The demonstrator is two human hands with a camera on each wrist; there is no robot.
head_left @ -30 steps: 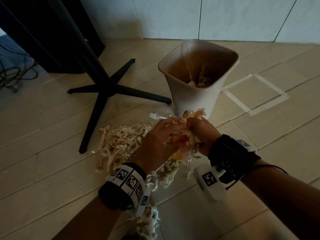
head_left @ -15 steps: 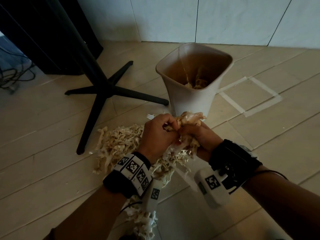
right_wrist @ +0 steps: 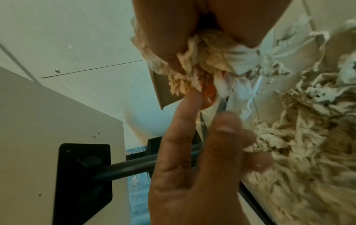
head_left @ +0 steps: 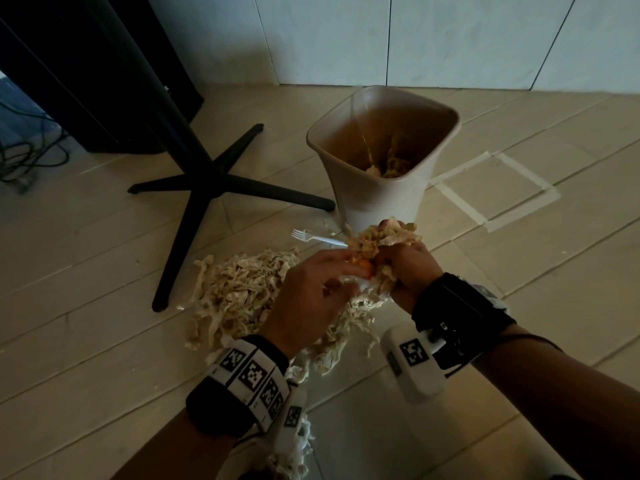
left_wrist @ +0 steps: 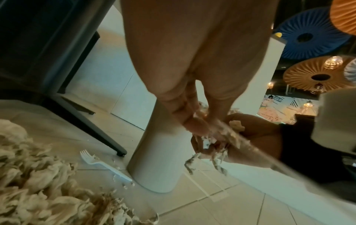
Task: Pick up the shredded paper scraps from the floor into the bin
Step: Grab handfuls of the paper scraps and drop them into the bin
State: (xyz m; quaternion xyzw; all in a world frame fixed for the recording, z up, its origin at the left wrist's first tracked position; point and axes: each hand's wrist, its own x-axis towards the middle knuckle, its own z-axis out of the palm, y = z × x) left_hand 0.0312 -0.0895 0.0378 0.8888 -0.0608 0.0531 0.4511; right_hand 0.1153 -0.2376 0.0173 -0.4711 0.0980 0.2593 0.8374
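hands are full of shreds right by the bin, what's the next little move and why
Probably lift the bundle up and forward over the bin's rim and let go. The right hand grips a clump of shredded paper with the left hand at its side, just short of the bin and below its rim. More shreds remain on the floor.

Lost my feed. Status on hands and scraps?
Right hand grips a wad short of the bin. Left hand open, fingers at it. Pile on floor. Fork by bin.
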